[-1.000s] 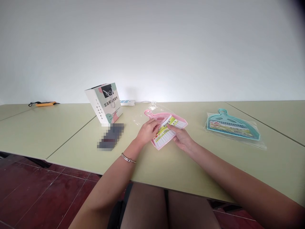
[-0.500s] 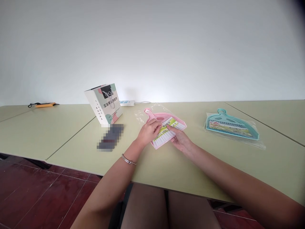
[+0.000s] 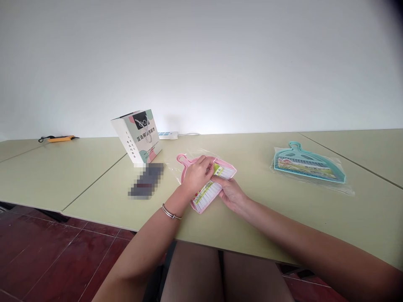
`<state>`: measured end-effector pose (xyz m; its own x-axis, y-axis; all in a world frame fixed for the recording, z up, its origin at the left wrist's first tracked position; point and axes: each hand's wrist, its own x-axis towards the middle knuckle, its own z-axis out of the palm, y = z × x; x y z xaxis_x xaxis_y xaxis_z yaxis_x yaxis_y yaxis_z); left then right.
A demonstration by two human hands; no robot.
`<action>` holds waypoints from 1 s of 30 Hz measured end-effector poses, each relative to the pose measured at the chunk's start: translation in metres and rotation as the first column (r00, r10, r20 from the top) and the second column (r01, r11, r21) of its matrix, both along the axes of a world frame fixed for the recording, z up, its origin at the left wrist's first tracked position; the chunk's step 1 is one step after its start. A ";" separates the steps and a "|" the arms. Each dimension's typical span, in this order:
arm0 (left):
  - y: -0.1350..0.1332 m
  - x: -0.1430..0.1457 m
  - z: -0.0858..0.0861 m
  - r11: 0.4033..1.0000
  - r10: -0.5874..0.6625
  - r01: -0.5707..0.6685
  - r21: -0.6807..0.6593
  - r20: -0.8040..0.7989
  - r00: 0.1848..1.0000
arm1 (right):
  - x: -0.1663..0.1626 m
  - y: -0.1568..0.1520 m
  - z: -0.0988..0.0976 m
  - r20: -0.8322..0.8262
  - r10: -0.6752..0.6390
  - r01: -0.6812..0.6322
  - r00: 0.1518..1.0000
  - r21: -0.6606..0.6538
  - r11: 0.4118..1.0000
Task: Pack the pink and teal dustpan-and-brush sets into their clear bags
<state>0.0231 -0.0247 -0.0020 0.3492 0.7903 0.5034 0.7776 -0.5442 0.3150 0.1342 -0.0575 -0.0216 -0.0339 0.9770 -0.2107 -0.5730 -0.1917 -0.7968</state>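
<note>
Printed paper bag (image 3: 138,136) stands at left on table (image 3: 94,176). Centre, near front edge: pink dustpan set (image 3: 205,196), tilted. Left hand (image 3: 195,175) has its fingers curled over the top; right hand (image 3: 231,195) pinches the lower edge. Wrapped teal dustpan set (image 3: 310,166) lies well right.

A pink dustpan (image 3: 185,161) with a green-and-yellow label (image 3: 217,169), a teal dustpan (image 3: 307,162), a pale green desk (image 3: 94,176), dark red floor tiles (image 3: 47,251).

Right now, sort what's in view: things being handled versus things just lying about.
In hand:
pink dustpan set, in its clear wrapper
left hand
right hand

Lying about:
teal dustpan set
paper bag
power strip
orange tool
</note>
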 end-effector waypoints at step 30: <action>0.025 0.001 -0.013 0.735 0.306 0.400 -0.548 0.794 0.526 | 0.023 0.028 -0.002 -0.179 -0.391 0.377 0.903 -0.105 0.920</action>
<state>0.0242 0.0004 -0.0151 0.1215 0.9923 -0.0231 -0.0450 0.0288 0.9986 0.1576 -0.0291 -0.0239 0.2945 0.9065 -0.3026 -0.7535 0.0256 -0.6569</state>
